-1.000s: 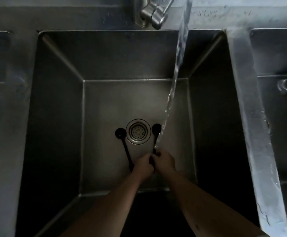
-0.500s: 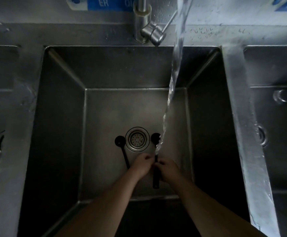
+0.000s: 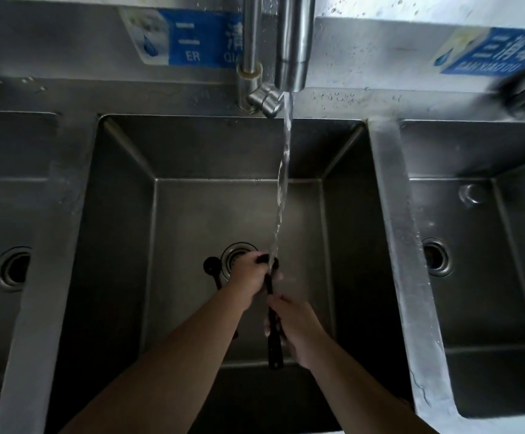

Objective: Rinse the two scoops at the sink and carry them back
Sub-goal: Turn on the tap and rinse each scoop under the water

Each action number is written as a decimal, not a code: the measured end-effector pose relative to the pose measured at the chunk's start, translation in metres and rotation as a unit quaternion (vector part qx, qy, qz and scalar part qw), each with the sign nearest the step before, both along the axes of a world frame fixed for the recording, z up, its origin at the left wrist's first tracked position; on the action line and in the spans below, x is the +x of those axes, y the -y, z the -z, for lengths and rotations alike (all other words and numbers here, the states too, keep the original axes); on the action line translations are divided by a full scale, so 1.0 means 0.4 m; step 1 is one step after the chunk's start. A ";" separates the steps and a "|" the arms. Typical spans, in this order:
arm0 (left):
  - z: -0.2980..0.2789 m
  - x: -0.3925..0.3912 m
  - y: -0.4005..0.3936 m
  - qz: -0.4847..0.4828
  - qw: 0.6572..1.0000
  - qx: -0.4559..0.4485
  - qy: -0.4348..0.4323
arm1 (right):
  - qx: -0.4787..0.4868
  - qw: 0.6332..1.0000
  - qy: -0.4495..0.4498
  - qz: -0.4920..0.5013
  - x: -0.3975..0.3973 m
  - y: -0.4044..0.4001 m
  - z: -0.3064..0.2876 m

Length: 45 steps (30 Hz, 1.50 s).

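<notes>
Two bare hands are working over the middle basin (image 3: 120, 233) of a steel sink while water (image 3: 283, 195) is streaming down from the tap (image 3: 292, 48) above. The left hand (image 3: 250, 278) is curling its fingers around the bowl end of a black scoop (image 3: 274, 346), holding it directly under the falling stream. The right hand (image 3: 295, 324) is gripping the same scoop lower down, around its handle, whose flat end is sticking out below the fist. A second black scoop (image 3: 212, 265) is lying on the basin floor just left of the round drain (image 3: 234, 255), its handle running back under the left wrist, with no fingers touching it. Both forearms are reaching in from the lower edge of the view. Blue signs (image 3: 189, 39) are showing on the wet wall behind the tap, and further basins are flanking the middle one on either side.
</notes>
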State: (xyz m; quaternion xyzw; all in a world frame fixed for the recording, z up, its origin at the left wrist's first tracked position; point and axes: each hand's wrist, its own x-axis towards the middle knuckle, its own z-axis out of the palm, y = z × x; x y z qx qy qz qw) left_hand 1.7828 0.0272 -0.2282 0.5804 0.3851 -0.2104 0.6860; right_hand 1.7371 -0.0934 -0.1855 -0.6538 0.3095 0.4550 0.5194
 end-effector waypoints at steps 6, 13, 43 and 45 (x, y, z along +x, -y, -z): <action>-0.045 -0.017 0.011 0.173 0.973 0.153 -0.017 | 0.013 0.998 0.022 0.053 0.028 -0.019 -0.035; -0.091 -0.036 0.011 0.088 0.995 0.033 -0.031 | -0.024 0.997 0.009 0.075 0.077 -0.035 -0.039; -0.310 0.032 -0.007 -0.043 0.982 -0.119 0.139 | 0.193 0.908 0.335 0.160 0.400 -0.154 -0.380; -0.309 0.035 -0.003 0.003 0.991 -0.049 0.123 | 0.187 0.915 0.321 0.156 0.384 -0.148 -0.373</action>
